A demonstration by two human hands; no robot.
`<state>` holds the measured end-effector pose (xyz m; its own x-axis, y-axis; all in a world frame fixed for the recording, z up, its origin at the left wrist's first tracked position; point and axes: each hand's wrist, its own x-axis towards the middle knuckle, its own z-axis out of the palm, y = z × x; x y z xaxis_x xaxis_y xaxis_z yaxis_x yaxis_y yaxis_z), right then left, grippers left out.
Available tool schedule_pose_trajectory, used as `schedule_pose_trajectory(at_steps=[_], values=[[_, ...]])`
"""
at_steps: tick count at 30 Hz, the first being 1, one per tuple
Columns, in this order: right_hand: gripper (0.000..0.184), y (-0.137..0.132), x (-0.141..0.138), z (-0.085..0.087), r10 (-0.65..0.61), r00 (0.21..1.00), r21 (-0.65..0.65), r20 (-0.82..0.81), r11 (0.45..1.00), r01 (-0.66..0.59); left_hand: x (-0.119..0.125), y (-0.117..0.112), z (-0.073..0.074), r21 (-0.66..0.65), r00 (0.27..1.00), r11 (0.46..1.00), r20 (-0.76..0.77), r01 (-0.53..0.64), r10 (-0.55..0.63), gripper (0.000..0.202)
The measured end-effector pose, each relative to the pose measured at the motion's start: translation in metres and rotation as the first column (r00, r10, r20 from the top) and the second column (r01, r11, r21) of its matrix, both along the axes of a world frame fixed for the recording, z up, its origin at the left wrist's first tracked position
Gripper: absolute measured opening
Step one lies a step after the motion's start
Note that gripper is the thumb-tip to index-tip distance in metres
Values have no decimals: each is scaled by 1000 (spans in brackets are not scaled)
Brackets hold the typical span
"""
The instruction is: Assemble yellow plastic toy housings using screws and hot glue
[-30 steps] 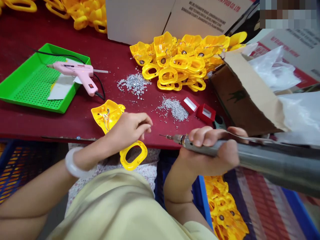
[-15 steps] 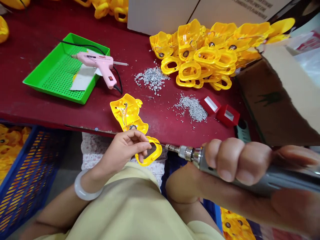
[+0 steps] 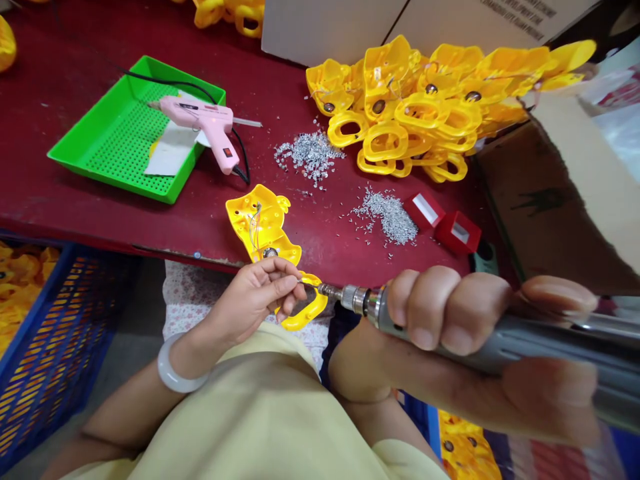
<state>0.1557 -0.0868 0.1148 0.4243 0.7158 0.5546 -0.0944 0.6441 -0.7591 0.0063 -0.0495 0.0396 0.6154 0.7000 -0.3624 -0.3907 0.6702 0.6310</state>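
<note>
My right hand [image 3: 450,310] is wrapped round a grey electric screwdriver [image 3: 530,347], whose bit points left. The fingertips of my left hand [image 3: 273,287] pinch together at the bit's tip; whatever small thing they hold is too small to make out. Just beyond the left hand, a yellow plastic shell half [image 3: 263,220] lies at the table's front edge, hollow side up. Thin wires and a round metal part show inside it. Its loop-shaped handle [image 3: 313,313] juts past the edge, below the bit and partly behind my left fingers.
A pile of screws [image 3: 393,217] lies beside two red blocks [image 3: 440,223]. Behind are a pile of small clear pieces [image 3: 313,153] and stacked yellow shells [image 3: 385,80]. At left, a pink glue gun [image 3: 205,120] rests on a green tray [image 3: 115,153]. A blue crate [image 3: 65,333] stands below.
The screwdriver has moved left, so its bit now meets my left fingertips over the handle loop. My left fingers have drawn together. The shell has hardly moved.
</note>
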Motion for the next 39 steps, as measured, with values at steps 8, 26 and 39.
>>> schedule_pose_trajectory(at_steps=[8,26,39], values=[[18,1,-1,2,27,999,-18,-26,999,-28,-4,1,-6,240,994,970,-105,30,-5,18],[18,4,-6,5,-10,991,-84,-132,996,-2,-8,9,-11,469,993,879,-112,89,-41,13],[20,6,-1,0,71,991,-1,-114,997,-72,-6,8,-9,440,991,896,-137,54,7,18]])
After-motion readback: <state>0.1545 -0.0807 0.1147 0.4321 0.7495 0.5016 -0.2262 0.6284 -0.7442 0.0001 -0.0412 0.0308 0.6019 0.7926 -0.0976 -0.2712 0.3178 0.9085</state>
